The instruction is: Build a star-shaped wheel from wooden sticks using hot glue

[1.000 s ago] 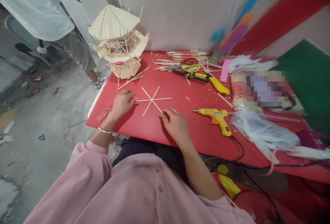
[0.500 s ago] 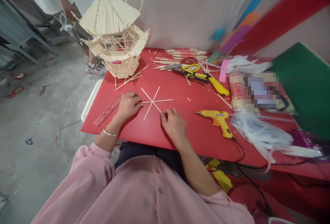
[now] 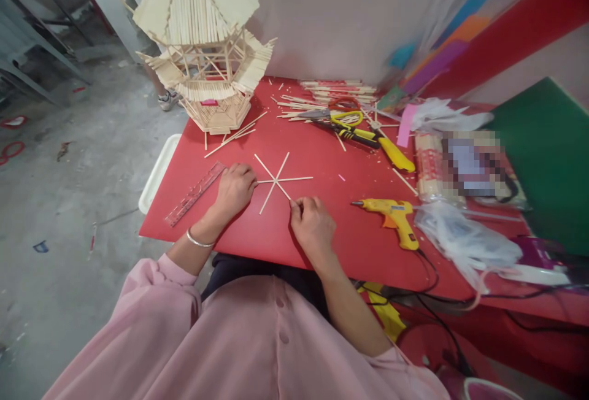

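A star of crossed thin wooden sticks [image 3: 275, 180] lies flat on the red table [image 3: 322, 234]. My left hand [image 3: 234, 188] rests with curled fingers at the star's left arm, fingertips pinching its end. My right hand [image 3: 311, 224] is closed at the tip of the lower right arm, pinching it. A clear ruler [image 3: 196, 193] lies just left of my left hand. A yellow glue gun [image 3: 391, 216] lies to the right of my right hand.
A tall stick-built pavilion model [image 3: 205, 50] stands at the table's far left corner. Loose sticks [image 3: 331, 96], yellow-handled scissors and pliers [image 3: 363, 133], a stick bundle [image 3: 427, 164] and plastic bags [image 3: 464, 240] crowd the back and right. Cables [image 3: 432, 302] hang off the near edge.
The view has swung to the right and up; the person standing at the far left has gone out of frame. Both hands stay at the stick star, barely shifted.
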Demonstrator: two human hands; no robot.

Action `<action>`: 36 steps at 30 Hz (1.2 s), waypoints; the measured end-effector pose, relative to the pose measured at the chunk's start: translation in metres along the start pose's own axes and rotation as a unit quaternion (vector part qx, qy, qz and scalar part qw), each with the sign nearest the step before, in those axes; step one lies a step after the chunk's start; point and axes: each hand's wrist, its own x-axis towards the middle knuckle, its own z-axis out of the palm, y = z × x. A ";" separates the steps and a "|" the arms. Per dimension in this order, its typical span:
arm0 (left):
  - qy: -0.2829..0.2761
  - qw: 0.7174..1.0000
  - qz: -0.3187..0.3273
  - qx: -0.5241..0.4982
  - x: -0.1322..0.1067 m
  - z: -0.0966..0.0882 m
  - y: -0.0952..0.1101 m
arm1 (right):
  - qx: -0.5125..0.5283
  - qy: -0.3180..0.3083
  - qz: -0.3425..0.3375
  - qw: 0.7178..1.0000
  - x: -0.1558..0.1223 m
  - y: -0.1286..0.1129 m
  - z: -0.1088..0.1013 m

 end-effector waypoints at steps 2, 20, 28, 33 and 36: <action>0.005 1.000 0.004 -0.006 0.000 0.002 -0.001 | 0.006 0.005 -0.003 1.000 0.000 0.000 0.001; 0.023 1.000 0.001 -0.019 0.001 0.003 0.001 | 0.013 0.027 -0.017 0.999 -0.001 0.003 0.007; 0.019 1.000 0.001 -0.022 0.000 0.003 0.000 | 0.001 0.032 -0.019 0.999 -0.003 0.002 0.010; 0.022 1.000 0.001 -0.020 0.000 0.002 0.001 | -0.009 0.031 -0.023 0.999 -0.003 0.001 0.009; 0.021 1.000 0.001 -0.020 0.000 0.001 0.002 | -0.005 0.034 -0.026 0.999 -0.004 0.002 0.009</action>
